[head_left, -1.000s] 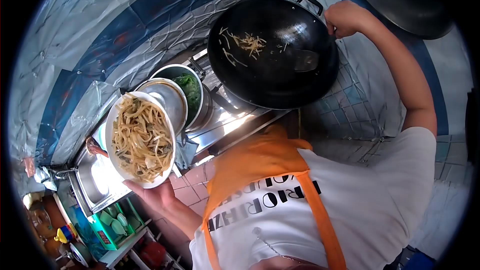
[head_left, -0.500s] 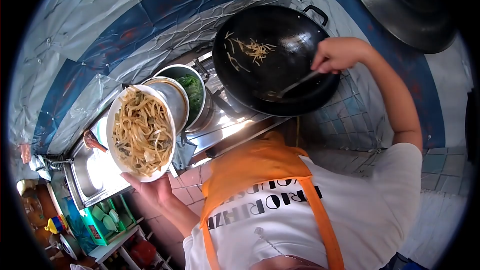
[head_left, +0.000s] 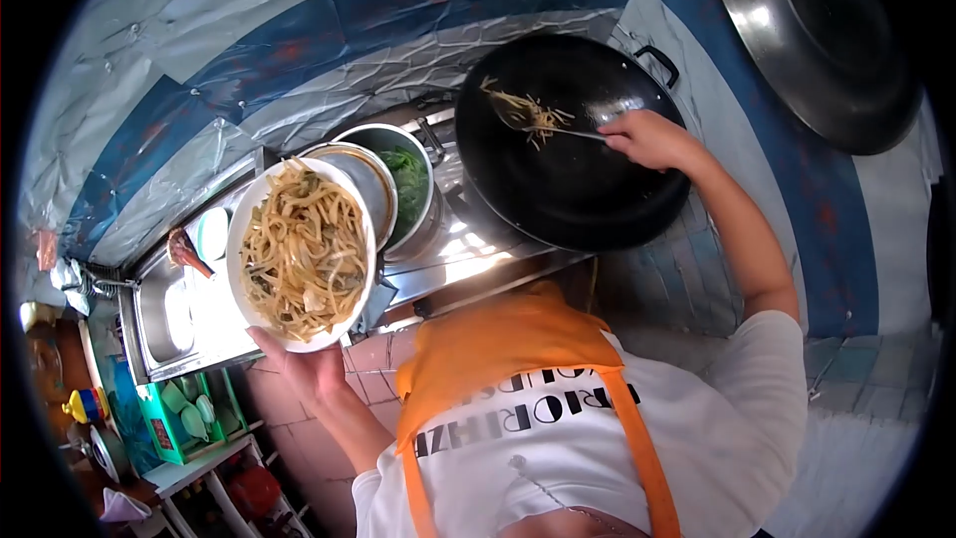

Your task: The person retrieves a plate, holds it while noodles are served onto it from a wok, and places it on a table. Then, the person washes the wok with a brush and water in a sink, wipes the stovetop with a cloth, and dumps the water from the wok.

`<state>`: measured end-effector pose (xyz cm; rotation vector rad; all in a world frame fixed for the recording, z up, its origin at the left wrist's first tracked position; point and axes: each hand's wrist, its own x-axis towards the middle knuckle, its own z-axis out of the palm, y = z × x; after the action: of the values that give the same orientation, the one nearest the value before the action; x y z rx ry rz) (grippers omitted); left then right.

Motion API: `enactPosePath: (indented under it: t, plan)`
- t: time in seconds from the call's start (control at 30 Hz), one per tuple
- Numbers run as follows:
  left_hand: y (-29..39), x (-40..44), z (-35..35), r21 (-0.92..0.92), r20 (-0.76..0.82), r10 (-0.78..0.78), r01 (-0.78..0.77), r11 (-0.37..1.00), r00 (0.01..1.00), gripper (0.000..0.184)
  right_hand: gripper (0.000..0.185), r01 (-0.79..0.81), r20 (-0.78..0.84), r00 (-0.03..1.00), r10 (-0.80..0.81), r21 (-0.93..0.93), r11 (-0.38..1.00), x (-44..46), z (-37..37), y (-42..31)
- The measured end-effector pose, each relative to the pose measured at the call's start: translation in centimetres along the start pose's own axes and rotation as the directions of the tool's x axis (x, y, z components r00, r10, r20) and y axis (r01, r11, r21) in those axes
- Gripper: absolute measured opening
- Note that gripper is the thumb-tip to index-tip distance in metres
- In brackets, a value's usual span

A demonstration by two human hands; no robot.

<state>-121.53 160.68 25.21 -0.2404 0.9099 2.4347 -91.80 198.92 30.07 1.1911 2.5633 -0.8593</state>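
Observation:
My left hand (head_left: 311, 375) holds a white plate (head_left: 235, 257) from beneath its near edge, and a heap of noodles (head_left: 304, 251) lies on it. My right hand (head_left: 645, 139) is closed around the handle of a metal spatula (head_left: 580, 134). The spatula's blade touches a few leftover noodles (head_left: 543, 116) in the upper left part of a large black wok (head_left: 583, 194). Most of the wok's inner surface is bare and dark.
Beside the plate are a pot of green leaves (head_left: 430, 209) and a round metal lid (head_left: 370, 174). A steel sink (head_left: 164, 324) and a green rack of dishes (head_left: 164, 423) are at the left. A big metal pan (head_left: 797, 50) hangs at upper right.
My right hand has moved left and inward over the wok, bringing the spatula from its lower side to the noodles. The plate stays in my left hand; the whole view has shifted.

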Motion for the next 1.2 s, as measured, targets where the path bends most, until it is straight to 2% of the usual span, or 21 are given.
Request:
enactPosePath:
  t: [0.07,0.1,0.2,0.27,0.33,0.43,0.53,0.6,0.7,0.8,0.83,0.93,1.0,1.03,1.13,1.17,1.2]
  plan:
    - [0.0,-0.1,-0.2,-0.005,0.017,-0.008,0.008,1.0,1.0,0.07,0.029,0.064,-0.021,0.998,-0.066,-0.077,0.995,0.4,-1.2,2.1]
    - [-0.2,-0.1,-0.1,-0.019,0.009,-0.001,0.001,1.0,1.0,0.069,0.027,-0.033,-0.057,0.998,0.033,-0.001,0.999,-0.1,-1.6,1.8]
    - [-0.4,0.0,0.2,-0.018,-0.012,0.016,-0.017,1.0,1.0,0.069,0.028,0.293,-0.259,0.907,-0.334,-0.183,0.938,0.7,-0.4,2.5]
    - [-0.4,0.1,-0.1,-0.014,-0.014,-0.002,0.001,1.0,1.0,0.066,0.027,0.108,-0.357,0.914,-0.194,-0.246,0.963,1.1,1.4,1.4]
    - [0.0,0.3,-0.2,-0.017,-0.02,-0.026,0.026,1.0,0.999,0.063,0.025,0.039,-0.337,0.927,-0.164,-0.349,0.936,1.0,2.2,1.7]
    - [0.0,0.2,0.1,0.017,0.019,-0.02,0.02,1.0,1.0,0.065,0.023,-0.026,-0.277,0.956,-0.1,-0.419,0.908,0.2,1.2,3.1]
    - [-0.2,0.0,0.2,0.038,0.047,-0.026,0.025,0.999,0.999,0.066,0.023,-0.06,-0.351,0.931,-0.094,-0.404,0.913,-0.7,0.9,3.1]
    - [-0.1,-0.1,0.4,0.051,0.062,-0.045,0.042,0.998,0.997,0.065,0.021,-0.061,-0.455,0.88,-0.136,-0.393,0.917,0.2,2.7,3.3]
    - [0.5,-0.7,1.3,0.058,0.084,-0.09,0.086,0.995,0.992,0.064,0.021,-0.107,-0.384,0.92,-0.076,-0.434,0.894,-0.6,3.7,1.6]
    - [0.5,-0.4,0.8,0.02,0.107,-0.125,0.124,0.992,0.986,0.065,0.023,-0.092,-0.315,0.949,-0.033,-0.373,0.923,-3.2,0.8,2.3]
    - [0.5,-0.5,0.8,0.024,0.105,-0.129,0.128,0.992,0.986,0.065,0.023,-0.145,-0.309,0.951,0.025,-0.371,0.917,-4.4,-0.2,2.2]
    - [0.4,-1.0,1.1,0.028,0.093,-0.139,0.137,0.99,0.986,0.066,0.02,-0.204,-0.268,0.961,0.07,-0.517,0.831,-7.0,-3.9,2.4]
    - [0.2,-0.9,1.2,0.038,0.093,-0.142,0.139,0.99,0.985,0.067,0.019,-0.291,-0.299,0.946,0.125,-0.617,0.731,-7.8,-5.6,1.9]
    - [0.0,-0.9,1.4,0.062,0.095,-0.136,0.131,0.989,0.986,0.068,0.012,-0.268,-0.321,0.945,0.067,-0.638,0.722,-7.7,-6.0,3.0]
    - [0.4,-1.1,1.8,0.03,0.145,-0.213,0.21,0.977,0.966,0.063,0.007,-0.364,-0.452,0.892,0.016,-0.695,0.62,-6.8,-5.4,2.8]
    - [0.4,-1.4,2.1,0.055,0.13,-0.218,0.212,0.976,0.967,0.064,0.005,-0.269,-0.441,0.892,-0.103,-0.698,0.663,-6.0,-4.9,4.2]
    - [0.0,-1.3,2.0,0.059,0.154,-0.228,0.222,0.973,0.961,0.064,0.008,-0.24,-0.408,0.909,-0.08,-0.673,0.699,-5.0,-4.2,3.8]
